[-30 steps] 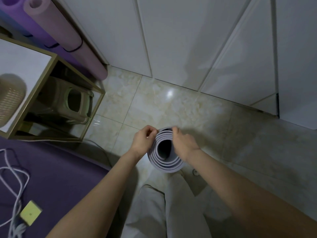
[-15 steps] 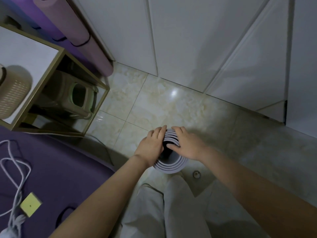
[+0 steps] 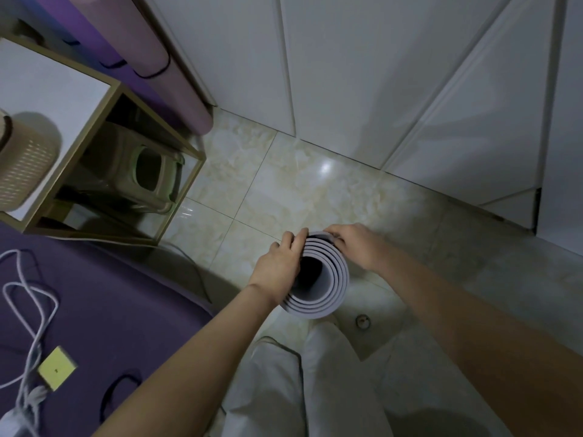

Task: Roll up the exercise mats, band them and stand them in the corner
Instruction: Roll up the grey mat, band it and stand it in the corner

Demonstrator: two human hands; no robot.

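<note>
A rolled lilac mat (image 3: pixel 328 294) stands on end on the tiled floor in front of my knees, its spiral top facing the camera. My left hand (image 3: pixel 280 263) holds the roll's left side, fingers curled over the top rim. My right hand (image 3: pixel 356 244) grips the far upper rim, fingertips pinching the outer layer. Two banded rolled mats, a pink one (image 3: pixel 164 61) and a purple one (image 3: pixel 104 39), lean in the corner at the upper left. A black band (image 3: pixel 116 392) lies on the purple mat (image 3: pixel 110 310) spread at the lower left.
A gold-framed side table (image 3: pixel 104 99) with a white top and a wicker basket (image 3: pixel 22 165) stands at the left, a plastic stool (image 3: pixel 142 175) under it. White cupboard doors (image 3: pixel 347 74) run along the back. A white cable (image 3: pixel 34 298) and yellow block (image 3: pixel 56 369) lie on the spread mat.
Both hands lay flat over the roll's top half a second ago; they have slid apart to its rim, exposing the spiral. The camera has tilted slightly.
</note>
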